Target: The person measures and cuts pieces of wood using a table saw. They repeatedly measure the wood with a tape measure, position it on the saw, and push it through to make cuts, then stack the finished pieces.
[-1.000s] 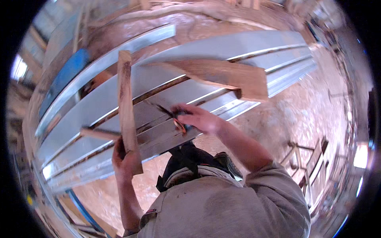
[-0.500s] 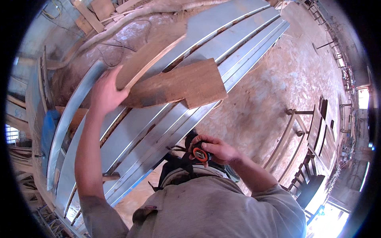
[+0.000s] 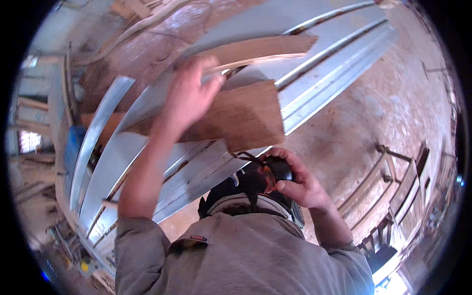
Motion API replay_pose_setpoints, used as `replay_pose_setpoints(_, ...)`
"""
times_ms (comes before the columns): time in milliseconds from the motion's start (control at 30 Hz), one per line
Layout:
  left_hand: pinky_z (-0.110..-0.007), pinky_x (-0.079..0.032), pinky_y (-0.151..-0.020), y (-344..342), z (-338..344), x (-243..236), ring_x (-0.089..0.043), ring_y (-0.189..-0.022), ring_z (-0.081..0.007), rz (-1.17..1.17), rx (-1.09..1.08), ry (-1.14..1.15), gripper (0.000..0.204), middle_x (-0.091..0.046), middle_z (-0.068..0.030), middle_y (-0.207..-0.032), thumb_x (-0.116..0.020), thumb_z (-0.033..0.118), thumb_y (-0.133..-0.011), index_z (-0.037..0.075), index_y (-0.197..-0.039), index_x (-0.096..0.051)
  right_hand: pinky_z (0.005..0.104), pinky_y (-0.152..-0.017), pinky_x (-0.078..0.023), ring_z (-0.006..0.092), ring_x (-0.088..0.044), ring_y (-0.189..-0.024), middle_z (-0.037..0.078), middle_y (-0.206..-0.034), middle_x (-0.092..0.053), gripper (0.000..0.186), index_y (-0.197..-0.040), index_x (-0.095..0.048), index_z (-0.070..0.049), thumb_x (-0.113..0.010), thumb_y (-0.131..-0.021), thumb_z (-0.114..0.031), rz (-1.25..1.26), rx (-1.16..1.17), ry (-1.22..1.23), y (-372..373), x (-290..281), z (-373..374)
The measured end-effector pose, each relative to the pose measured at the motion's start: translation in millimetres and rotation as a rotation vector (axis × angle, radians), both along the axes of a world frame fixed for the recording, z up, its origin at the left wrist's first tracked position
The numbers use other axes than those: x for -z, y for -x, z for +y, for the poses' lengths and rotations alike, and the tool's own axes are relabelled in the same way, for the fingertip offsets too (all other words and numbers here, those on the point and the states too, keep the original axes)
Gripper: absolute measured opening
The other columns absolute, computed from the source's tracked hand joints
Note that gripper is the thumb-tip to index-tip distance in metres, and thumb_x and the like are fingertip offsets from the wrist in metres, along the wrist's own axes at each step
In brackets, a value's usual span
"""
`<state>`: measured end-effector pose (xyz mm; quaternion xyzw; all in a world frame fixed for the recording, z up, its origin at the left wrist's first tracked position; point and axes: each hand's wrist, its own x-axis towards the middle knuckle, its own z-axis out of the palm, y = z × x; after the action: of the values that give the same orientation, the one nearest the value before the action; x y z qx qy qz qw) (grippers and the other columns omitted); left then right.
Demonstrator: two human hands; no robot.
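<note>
**Curved board (image 3: 275, 48) over the slotted counter (image 3: 255, 22), left hand at its near edge**

I had the two hands well apart. The left hand (image 3: 189, 101) reached across, thumb and fingers parted around the board's left portion; motion blur kept me from telling whether they touched the wood. The right hand (image 3: 301, 186) was wrapped around a black-and-orange tool (image 3: 278, 169), held close to the waist.

For good handling here, I judged that the left fingers should meet the board flat and gently, since its narrow edge looked apt to rock if pressed off-centre. I also thought the tool was best kept tucked near the body, its dark dangling part clear of the wood.

The board lay just beyond a wider brown plank (image 3: 250, 110), with a strip of counter showing between them toward the right. I could not tell whether the board sat fully flat. The plank crossed several of the counter's lengthwise slots, so I reckoned either piece deserved support on the grey panels rather than over a gap.

Farther out, a pale curved strip (image 3: 98, 142) stood off to the left, beside something blue (image 3: 73, 147). To the right, past the reddish floor (image 3: 339, 118), I saw a wooden frame (image 3: 396, 160).
</note>
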<state>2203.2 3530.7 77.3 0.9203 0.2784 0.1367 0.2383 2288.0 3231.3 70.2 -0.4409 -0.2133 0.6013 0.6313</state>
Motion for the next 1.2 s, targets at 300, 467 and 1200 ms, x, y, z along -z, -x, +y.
replay_pose_setpoints(300, -0.034, -0.034, -0.11, 93.8, -134.8, 1.6, -0.044, -0.128, -0.0167, -0.519, -0.144, 1.57, 0.056, -0.044, -0.0082, -0.141, -0.047, 0.025, -0.104, 0.007, -0.152, -0.025, 0.0458, -0.099, -0.047, 0.0444, -0.048, -0.122, 0.024, -0.133, -0.045, 0.073, -0.135, -0.041, 0.002, -0.08, -0.076, -0.015, -1.135, -0.142, -0.13, 45.6, -25.0, 76.7)
replay_pose_setpoints(467, -0.034, -0.043, -0.102, 132.2, -116.0, -2.7, -0.054, -0.118, -0.0171, -0.817, -0.538, 1.781, 0.05, -0.057, -0.0064, -0.128, -0.05, 0.013, -0.1, 0.006, -0.147, -0.038, 0.0443, -0.104, -0.043, 0.0442, -0.045, -0.128, 0.028, -0.137, -0.043, 0.066, -0.135, -0.042, 0.007, -0.075, -0.082, -0.014, -0.974, -0.236, -0.249, 78.7, -16.3, 102.5)
replay_pose_setpoints(1200, -0.047, -0.049, -0.089, 253.0, 61.3, 5.4, -0.06, -0.106, -0.0348, 0.571, -0.43, -0.037, 0.035, -0.062, -0.0149, -0.109, -0.056, 0.039, -0.093, 0.01, -0.107, -0.071, 0.0262, -0.067, -0.047, 0.0103, -0.054, -0.074, 0.003, -0.089, -0.064, 0.03, -0.115, -0.064, 0.002, -0.063, -0.093, -0.017, -0.643, 0.406, 0.5, -85.5, 72.1, 101.0)
